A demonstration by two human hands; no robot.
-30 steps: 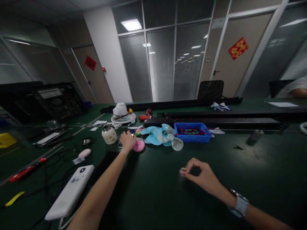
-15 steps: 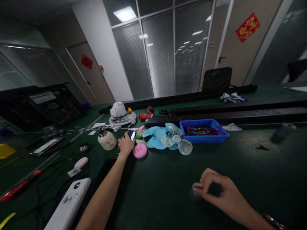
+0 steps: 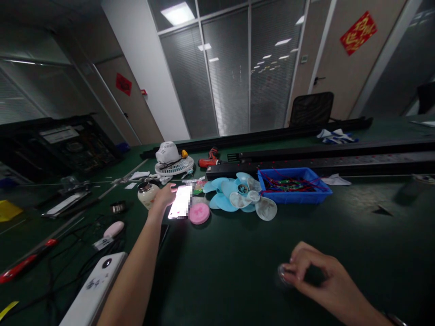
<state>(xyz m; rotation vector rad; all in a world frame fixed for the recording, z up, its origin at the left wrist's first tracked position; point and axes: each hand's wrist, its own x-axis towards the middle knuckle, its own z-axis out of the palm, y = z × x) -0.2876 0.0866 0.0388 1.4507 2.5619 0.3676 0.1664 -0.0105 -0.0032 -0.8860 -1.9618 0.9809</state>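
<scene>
My left hand (image 3: pixel 164 197) is closed at the left edge of a smartphone (image 3: pixel 181 202) with a brightly lit screen; some fingers are hidden. Just right of the phone lies a round pink lid-like disc (image 3: pixel 199 213). Behind my left wrist stands a cream bottle (image 3: pixel 147 194) with a dark neck, partly covered by the hand. Low over the right of the table, my right hand (image 3: pixel 314 273) pinches a small, round, shiny, see-through piece (image 3: pixel 282 274) between thumb and fingertips. Its exact kind is too blurred to tell.
Blue fan blades (image 3: pixel 226 195) lie mid-table beside a blue bin (image 3: pixel 295 195) of wires. Behind are a white fan part (image 3: pixel 173 166), a red drill (image 3: pixel 211 160) and long black rails (image 3: pixel 333 158). Cables, a white device (image 3: pixel 96 290) and a red-handled tool (image 3: pixel 27 266) lie left.
The phone's screen has gone from dark to lit and faces me more. My left hand has shifted left to its edge. My right hand still pinches the small piece, slightly farther right in view.
</scene>
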